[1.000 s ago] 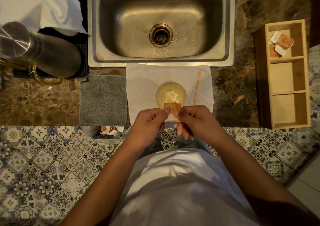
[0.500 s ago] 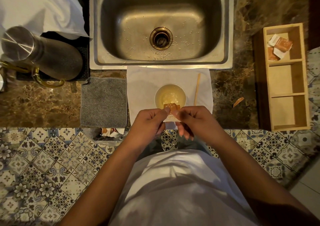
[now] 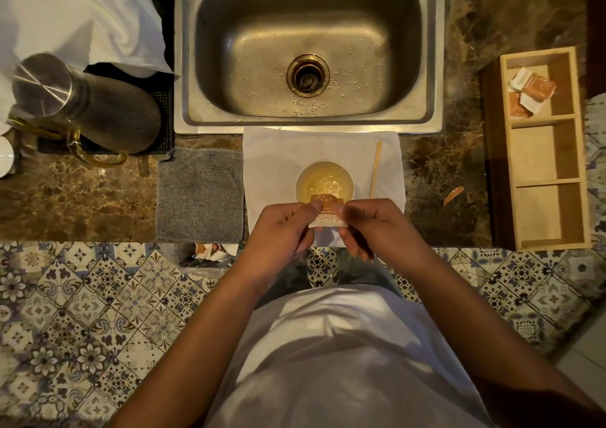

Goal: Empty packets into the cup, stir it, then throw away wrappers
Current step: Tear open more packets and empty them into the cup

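Note:
A white paper cup [image 3: 348, 172] of pale yellow liquid stands on a white napkin [image 3: 278, 152] in front of the sink. An orange and white packet [image 3: 328, 212] is held over the cup's near rim. My left hand [image 3: 278, 234] pinches its left side and my right hand [image 3: 370, 227] pinches its right side. A wooden stir stick [image 3: 375, 169] lies on the napkin to the right of the cup. More packets [image 3: 533, 91] sit in the far compartment of a wooden organiser [image 3: 544, 183] at the right.
A steel sink [image 3: 308, 47] lies behind the napkin. A grey cloth [image 3: 200, 194] lies left of it and a metal jug [image 3: 85, 103] stands further left. A torn orange scrap [image 3: 453, 194] lies on the marble counter. A bin with wrappers [image 3: 206, 252] sits below the counter edge.
Both hands and the packet have stayed over the cup's near rim. The view has tilted slightly, so the counter sits a little lower in the frame.

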A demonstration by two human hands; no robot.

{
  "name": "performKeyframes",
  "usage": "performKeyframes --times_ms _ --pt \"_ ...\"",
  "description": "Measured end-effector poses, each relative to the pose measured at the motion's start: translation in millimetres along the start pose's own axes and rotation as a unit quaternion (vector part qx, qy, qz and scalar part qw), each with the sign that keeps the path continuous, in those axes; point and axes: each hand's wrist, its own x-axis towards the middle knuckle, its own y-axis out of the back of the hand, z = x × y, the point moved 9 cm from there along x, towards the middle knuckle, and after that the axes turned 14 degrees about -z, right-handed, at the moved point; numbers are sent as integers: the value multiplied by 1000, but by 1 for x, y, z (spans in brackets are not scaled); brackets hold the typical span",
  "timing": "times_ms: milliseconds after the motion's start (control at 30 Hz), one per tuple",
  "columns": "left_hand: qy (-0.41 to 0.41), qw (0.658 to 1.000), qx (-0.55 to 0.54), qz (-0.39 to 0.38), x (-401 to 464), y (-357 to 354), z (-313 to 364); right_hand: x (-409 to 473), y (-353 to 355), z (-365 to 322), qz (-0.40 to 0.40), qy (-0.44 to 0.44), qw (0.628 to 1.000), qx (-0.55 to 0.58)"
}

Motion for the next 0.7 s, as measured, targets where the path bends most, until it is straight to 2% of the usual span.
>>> performKeyframes --times_ms 700 --pt "-7 1000 -18 0 -2 5 -5 -3 5 -1 11 -18 1000 7"
